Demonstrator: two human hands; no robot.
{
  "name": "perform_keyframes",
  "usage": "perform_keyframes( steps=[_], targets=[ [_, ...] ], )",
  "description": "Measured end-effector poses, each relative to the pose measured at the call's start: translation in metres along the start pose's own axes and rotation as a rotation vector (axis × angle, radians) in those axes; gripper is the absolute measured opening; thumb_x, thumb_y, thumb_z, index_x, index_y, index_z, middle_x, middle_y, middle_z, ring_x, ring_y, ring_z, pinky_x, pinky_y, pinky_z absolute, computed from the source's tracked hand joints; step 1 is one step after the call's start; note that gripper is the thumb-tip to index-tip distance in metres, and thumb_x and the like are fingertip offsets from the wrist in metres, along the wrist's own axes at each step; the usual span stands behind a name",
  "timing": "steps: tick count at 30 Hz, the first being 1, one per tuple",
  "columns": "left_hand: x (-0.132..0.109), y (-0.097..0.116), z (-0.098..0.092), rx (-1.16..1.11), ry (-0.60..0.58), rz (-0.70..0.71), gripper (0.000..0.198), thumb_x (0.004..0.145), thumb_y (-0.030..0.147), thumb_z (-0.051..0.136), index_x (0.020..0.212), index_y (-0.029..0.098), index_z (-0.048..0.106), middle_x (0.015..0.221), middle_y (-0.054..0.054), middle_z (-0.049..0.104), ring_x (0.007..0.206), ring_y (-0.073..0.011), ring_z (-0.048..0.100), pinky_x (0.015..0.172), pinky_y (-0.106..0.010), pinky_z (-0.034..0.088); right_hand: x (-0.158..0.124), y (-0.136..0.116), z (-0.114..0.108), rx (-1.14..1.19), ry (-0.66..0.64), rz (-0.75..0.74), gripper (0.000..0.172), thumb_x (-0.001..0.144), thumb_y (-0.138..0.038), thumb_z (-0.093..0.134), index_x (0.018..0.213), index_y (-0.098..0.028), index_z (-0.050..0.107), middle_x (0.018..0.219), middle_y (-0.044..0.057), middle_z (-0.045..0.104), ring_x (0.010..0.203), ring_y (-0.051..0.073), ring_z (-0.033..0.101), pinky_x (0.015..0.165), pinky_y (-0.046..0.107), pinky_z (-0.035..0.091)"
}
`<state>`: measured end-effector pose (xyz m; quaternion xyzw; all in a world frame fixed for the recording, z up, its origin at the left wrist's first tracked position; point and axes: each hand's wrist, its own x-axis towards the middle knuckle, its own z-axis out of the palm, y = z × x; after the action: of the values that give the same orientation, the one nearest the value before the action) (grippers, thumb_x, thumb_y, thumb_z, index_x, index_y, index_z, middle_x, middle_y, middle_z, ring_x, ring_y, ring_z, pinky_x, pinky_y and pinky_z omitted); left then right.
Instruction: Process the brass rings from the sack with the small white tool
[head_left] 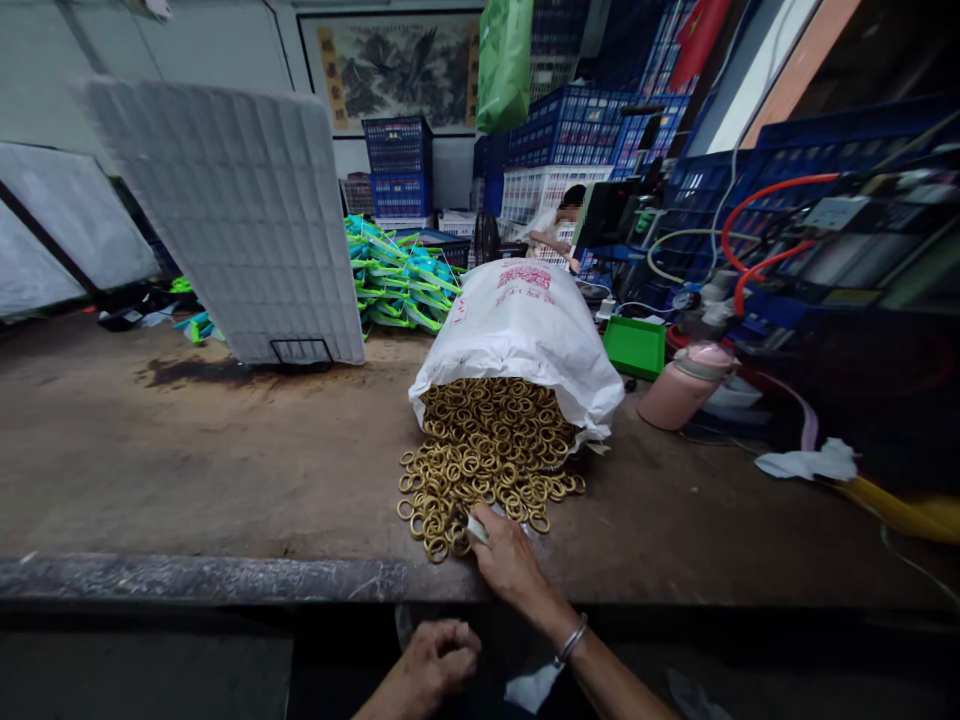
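Brass-coloured rings (480, 450) spill in a heap from the mouth of a white woven sack (529, 310) lying on its side on the table. My right hand (514, 562) reaches to the near edge of the heap, its fingers bent and closed beside the nearest rings. A small pale piece (478, 529) shows at its fingertips; whether it is held or wrapped round a finger I cannot tell. Below the table edge, my left hand (441, 655) is closed with curled fingers, and whatever may be inside them is hidden. A metal bangle (573, 640) circles my right wrist.
A white ribbed panel (232, 220) stands upright on the wooden table (300, 460) at left, before a green-and-blue pile (401, 275). A green tray (634, 346) and pink bottle (686, 385) are right of the sack. Behind, a person (551, 230) sits near stacked crates (401, 165).
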<state>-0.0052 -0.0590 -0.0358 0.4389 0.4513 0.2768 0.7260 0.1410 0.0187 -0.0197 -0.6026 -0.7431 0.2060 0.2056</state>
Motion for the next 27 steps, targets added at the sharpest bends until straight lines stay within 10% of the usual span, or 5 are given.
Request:
perform_keyframes(
  steps=[10,27],
  targets=[
    [0.022,0.062,0.007,-0.08,0.441,0.221,0.039,0.069,0.049,0.055,0.092,0.018,0.047,0.053,0.007,0.046,0.037,-0.0057,0.038,0.033,-0.015,0.028,0.013,0.016,-0.009,0.512,0.123,0.072,0.024,0.081,-0.039,0.039,0.069,-0.019,0.046,0.054,-0.005,0.042,0.051,0.01,0.04,0.052,0.021,0.032],
    [0.038,0.064,0.008,-0.01,0.423,0.378,0.022,0.072,0.039,0.055,0.072,0.017,0.055,0.053,0.005,0.048,0.04,-0.0056,0.036,0.04,-0.017,0.03,0.0,-0.005,-0.014,0.809,-0.035,0.112,0.031,0.081,-0.045,0.042,0.066,-0.018,0.047,0.053,-0.005,0.045,0.049,0.008,0.04,0.05,0.021,0.034]
  ],
)
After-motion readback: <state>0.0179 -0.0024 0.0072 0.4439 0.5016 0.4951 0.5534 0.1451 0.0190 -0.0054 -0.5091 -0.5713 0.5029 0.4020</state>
